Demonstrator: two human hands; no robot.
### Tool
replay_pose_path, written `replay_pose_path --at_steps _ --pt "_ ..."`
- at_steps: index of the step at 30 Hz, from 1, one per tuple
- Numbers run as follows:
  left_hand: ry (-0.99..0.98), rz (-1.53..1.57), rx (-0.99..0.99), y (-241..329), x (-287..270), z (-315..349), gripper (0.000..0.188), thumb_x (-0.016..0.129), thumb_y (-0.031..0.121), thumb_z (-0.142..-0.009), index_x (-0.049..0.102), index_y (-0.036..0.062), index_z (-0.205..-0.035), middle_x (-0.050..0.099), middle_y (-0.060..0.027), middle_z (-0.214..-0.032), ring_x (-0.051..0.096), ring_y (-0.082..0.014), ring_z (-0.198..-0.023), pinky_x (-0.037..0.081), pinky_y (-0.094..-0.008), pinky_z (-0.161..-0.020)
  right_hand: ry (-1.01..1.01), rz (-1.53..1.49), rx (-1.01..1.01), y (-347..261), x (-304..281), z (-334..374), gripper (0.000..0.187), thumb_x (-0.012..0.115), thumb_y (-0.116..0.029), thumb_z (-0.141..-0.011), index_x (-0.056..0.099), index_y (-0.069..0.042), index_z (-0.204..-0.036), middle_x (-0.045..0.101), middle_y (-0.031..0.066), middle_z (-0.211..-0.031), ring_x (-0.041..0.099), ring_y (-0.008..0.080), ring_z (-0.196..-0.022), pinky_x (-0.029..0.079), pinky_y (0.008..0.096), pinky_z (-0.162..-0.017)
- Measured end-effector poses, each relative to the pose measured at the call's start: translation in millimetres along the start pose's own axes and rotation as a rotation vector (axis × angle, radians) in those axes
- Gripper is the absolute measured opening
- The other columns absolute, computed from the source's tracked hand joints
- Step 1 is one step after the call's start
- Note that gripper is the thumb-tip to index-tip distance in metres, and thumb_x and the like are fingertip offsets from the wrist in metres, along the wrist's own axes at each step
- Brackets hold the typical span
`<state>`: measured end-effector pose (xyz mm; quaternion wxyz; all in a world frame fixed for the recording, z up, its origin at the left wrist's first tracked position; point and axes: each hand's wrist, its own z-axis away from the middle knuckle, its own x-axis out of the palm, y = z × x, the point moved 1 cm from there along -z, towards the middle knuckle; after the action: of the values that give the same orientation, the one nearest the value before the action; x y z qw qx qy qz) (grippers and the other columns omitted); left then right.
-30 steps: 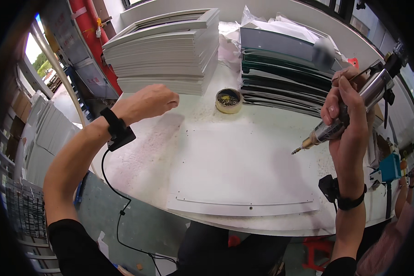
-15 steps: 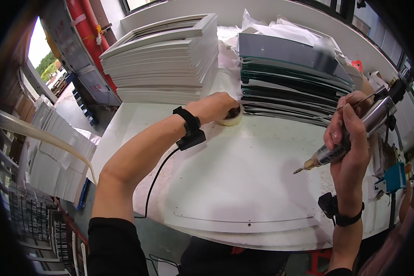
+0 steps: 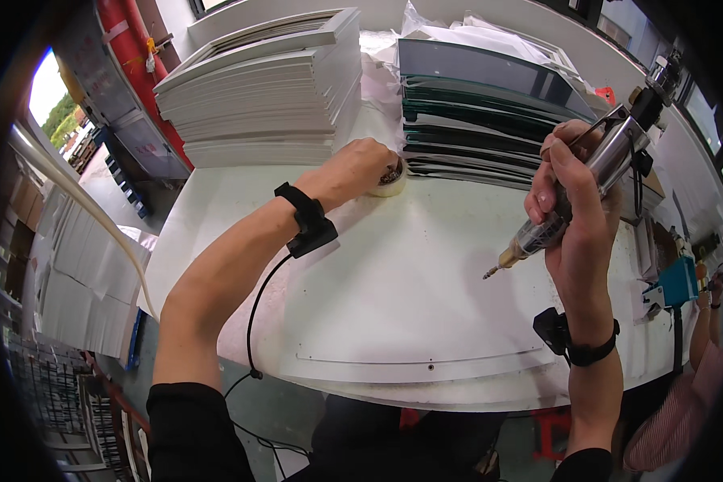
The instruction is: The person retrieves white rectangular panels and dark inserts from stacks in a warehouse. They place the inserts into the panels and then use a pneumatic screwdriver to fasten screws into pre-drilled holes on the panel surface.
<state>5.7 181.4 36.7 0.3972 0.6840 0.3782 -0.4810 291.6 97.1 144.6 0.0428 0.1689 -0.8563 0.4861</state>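
My left hand (image 3: 364,167) reaches to a small round cream-coloured container (image 3: 390,185) with dark little pieces, seemingly screws, inside. Its fingers are curled with their tips down in the container, so what they pinch is hidden. In my right hand (image 3: 577,189) is a slim power screwdriver (image 3: 532,239) with a metal barrel, tilted so its bit points down and left above the white panel (image 3: 410,297). Fingers and thumb wrap round the tool's body. The panel lies flat before me, with a strip (image 3: 386,368) along its near edge and a small dark hole or screw in that strip.
Behind the container stand a stack of white frames (image 3: 257,112) on the left and a stack of dark glass panes (image 3: 474,120) on the right. A pale hose (image 3: 88,193) hangs at the left. At right are a teal tool (image 3: 673,283) and another person's arm (image 3: 703,321).
The whole view has shifted a little, so the table and stacks sit higher and further left. My left hand stays at the container; the screwdriver stays in my right hand, bit still off the panel.
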Motion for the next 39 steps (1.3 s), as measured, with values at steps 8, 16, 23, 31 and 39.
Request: replay_pose_path --at_steps 8,16,23,31,39 --pt "-0.053 0.252 0.151 90 3 68 0.014 0.067 0.007 -0.094 0.073 0.0005 -0.105 0.072 -0.0150 -0.095 0.070 -0.0345 -0.086 0.055 -0.0425 -0.078 -0.047 -0.028 0.001 10 5 12 0.022 0.069 -0.012 -0.096 0.062 -0.003 -0.115 0.059 0.0017 -0.083 0.055 0.0070 -0.060 0.045 0.0253 -0.053" --pt "0.109 0.343 0.170 89 15 82 0.015 0.070 0.010 -0.093 0.076 0.0018 -0.104 0.072 -0.0134 -0.097 0.069 -0.0328 -0.086 0.056 -0.0397 -0.081 -0.060 -0.047 0.086 16 14 23 0.020 0.066 -0.015 -0.097 0.060 -0.004 -0.112 0.057 0.0034 -0.093 0.053 0.0067 -0.063 0.045 0.0251 -0.054" --pt "0.093 0.402 -0.087 90 -18 119 0.011 0.074 0.009 -0.091 0.074 0.0016 -0.098 0.071 -0.0102 -0.095 0.068 -0.0235 -0.081 0.054 -0.0340 -0.074 -0.069 -0.097 0.038 7 25 32 0.016 0.063 -0.016 -0.099 0.056 -0.007 -0.111 0.058 0.0031 -0.097 0.049 0.0059 -0.064 0.043 0.0242 -0.056" --pt "0.261 0.620 -0.340 109 -32 236 0.004 0.073 0.002 -0.092 0.074 0.0030 -0.096 0.072 -0.0049 -0.092 0.067 -0.0125 -0.079 0.053 -0.0259 -0.066 -0.141 -0.216 0.030 -5 67 63 0.020 0.050 -0.026 -0.108 0.050 -0.006 -0.109 0.047 0.0012 -0.094 0.041 0.0021 -0.059 0.041 0.0193 -0.051" --pt "0.298 1.354 -0.647 135 -7 288 0.012 0.072 0.007 -0.097 0.066 0.0005 -0.105 0.068 -0.0011 -0.094 0.058 -0.0009 -0.069 0.046 -0.0179 -0.059 -0.236 -0.315 0.064 -11 114 80 0.022 0.045 -0.028 -0.111 0.048 -0.007 -0.107 0.046 0.0005 -0.091 0.037 0.0025 -0.053 0.040 0.0195 -0.046"
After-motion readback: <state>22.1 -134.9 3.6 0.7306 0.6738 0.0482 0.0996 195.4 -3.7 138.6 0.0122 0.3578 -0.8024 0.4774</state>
